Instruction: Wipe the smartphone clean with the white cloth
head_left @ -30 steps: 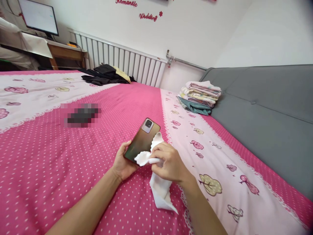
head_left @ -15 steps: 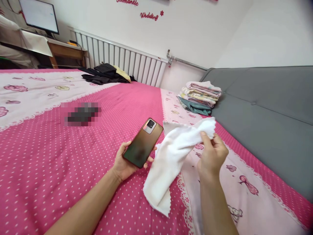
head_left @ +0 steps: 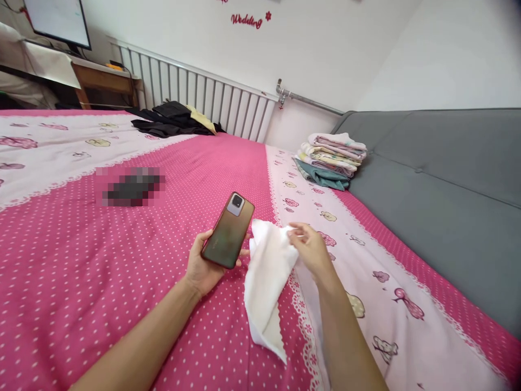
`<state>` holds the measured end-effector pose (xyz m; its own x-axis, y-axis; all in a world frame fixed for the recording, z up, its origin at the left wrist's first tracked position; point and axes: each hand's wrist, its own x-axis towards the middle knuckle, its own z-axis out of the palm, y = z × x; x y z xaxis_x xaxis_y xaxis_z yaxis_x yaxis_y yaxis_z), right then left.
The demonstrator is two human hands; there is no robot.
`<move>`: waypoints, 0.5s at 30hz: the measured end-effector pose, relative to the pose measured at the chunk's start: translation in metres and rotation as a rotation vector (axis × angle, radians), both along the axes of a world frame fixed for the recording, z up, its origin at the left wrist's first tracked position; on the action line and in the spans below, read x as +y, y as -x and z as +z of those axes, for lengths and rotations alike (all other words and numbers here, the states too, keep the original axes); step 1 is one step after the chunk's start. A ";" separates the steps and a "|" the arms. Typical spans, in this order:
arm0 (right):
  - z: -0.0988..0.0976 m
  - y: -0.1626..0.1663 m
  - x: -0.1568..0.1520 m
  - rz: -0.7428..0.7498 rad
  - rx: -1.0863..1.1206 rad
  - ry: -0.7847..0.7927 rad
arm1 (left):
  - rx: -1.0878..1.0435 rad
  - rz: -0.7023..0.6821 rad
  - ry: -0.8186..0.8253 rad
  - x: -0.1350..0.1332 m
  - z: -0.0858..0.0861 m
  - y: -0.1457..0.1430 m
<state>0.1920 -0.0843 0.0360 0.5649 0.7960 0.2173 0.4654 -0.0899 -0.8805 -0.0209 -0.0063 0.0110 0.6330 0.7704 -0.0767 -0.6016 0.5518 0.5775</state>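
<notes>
A smartphone in a brownish translucent case rests in my left hand, its back and camera block facing up. My left thumb is along one edge and the fingertips show at the other. Just to its right hangs a white cloth with zigzag-cut edges. My right hand pinches the cloth near its upper right corner. The cloth's lower end droops toward the bed, and its left edge is close to my left fingertips; whether they touch it I cannot tell.
Beneath my hands spreads a pink dotted bedspread. A pixelated dark object lies on it at the left. Dark clothes are near the radiator. Folded fabrics are stacked beside the grey headboard.
My right hand has moved left and slightly down with the cloth, closer to the phone. The cloth now hangs more bunched. The phone has shifted slightly left in view.
</notes>
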 end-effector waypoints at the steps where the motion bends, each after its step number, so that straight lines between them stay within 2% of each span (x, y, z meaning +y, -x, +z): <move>1: 0.006 0.015 -0.004 0.110 -0.028 0.065 | 0.029 0.044 0.032 0.001 0.000 -0.001; 3: 0.013 0.044 -0.009 0.231 -0.151 0.171 | 0.079 0.105 0.093 0.001 0.001 -0.002; 5: 0.011 0.066 -0.009 0.260 -0.348 0.284 | 0.116 0.115 0.140 0.002 0.001 -0.002; 8: -0.004 0.079 0.000 0.095 -0.526 0.434 | 0.128 0.063 0.186 0.001 0.002 -0.003; 11: -0.019 0.069 0.010 0.037 -0.491 0.529 | 0.122 -0.009 0.230 0.000 0.000 -0.005; 15: -0.030 0.042 0.017 0.131 -0.337 0.503 | 0.104 -0.123 0.267 0.000 -0.002 -0.007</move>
